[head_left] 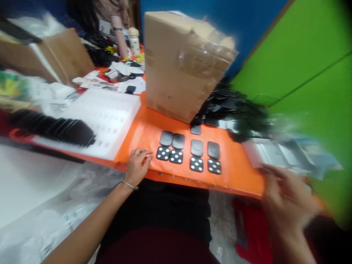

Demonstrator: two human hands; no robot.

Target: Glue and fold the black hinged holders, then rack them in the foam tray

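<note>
Several black hinged square pieces lie unfolded on the orange table (233,165). Each has a plain upper half and a lower half with white dots, as on the leftmost piece (163,153). My left hand (138,165) rests at the table's front edge just left of that piece, fingers loosely apart, holding nothing. On the right, my right hand (288,198) is smeared by motion. It is close to a pale open box (271,152) with compartments; whether its fingers hold anything is unclear.
A tall cardboard box (176,69) stands at the back, beside a heap of black pieces (228,102). White foam (101,113) at left bears a row of black flat pieces (55,126). Across the table is another person's arm (120,36). A green wall (308,69) bounds the right.
</note>
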